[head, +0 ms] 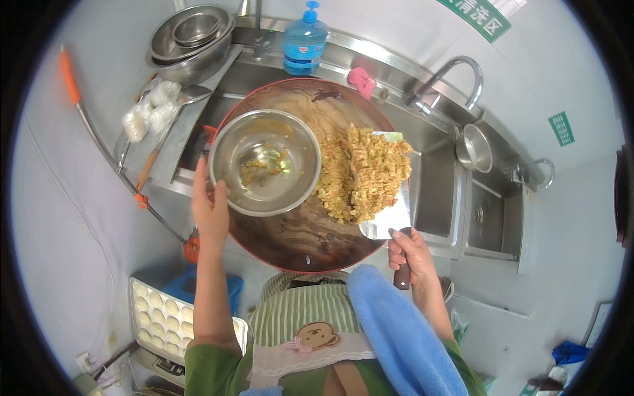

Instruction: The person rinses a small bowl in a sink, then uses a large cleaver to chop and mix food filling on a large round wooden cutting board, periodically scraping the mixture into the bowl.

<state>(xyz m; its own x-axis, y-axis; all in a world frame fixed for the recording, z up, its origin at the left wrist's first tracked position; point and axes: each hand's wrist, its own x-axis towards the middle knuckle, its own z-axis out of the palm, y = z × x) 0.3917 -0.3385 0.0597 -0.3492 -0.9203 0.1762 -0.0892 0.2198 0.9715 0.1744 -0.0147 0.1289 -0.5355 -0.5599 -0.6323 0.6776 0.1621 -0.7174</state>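
Note:
My left hand [210, 205] grips the rim of a stainless steel bowl [265, 198], which is tilted towards me and has a few yellowish scraps on its inside. In my right hand [413, 252] is the dark handle of a cleaver [386, 222]. A pile of chopped yellow-brown food [379, 173] lies over most of the cleaver's broad blade. More of the same chopped food [334, 178] sits between the blade and the bowl. Under all this is a round brown cutting board [297, 242] with a red rim.
Behind the board are a blue pump bottle [304, 47], a pink cloth [362, 81] and a curved faucet [446, 81]. Steel sinks [436, 183] run to the right. Stacked steel bowls [190, 44] and a ladle [193, 94] are at left. A tray of pale dough balls [158, 317] stands below left.

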